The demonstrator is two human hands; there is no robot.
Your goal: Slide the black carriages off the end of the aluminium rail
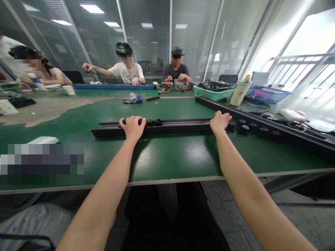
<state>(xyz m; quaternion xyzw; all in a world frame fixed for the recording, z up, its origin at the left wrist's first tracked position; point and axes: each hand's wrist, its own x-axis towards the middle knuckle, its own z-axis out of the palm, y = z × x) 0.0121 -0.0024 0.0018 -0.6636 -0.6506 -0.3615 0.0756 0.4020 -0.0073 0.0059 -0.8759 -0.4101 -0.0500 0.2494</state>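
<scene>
Left hand and right hand (both curled) partly hide the black rail

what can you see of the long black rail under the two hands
The black rail is long, straight and narrow, probably metal, with ridges running lengthwise and a dull sheen on top. It lies crosswise on the green table. The left hand is on it towards its left end, beside small black parts; the right hand is at the other end, partly hiding it.
</scene>
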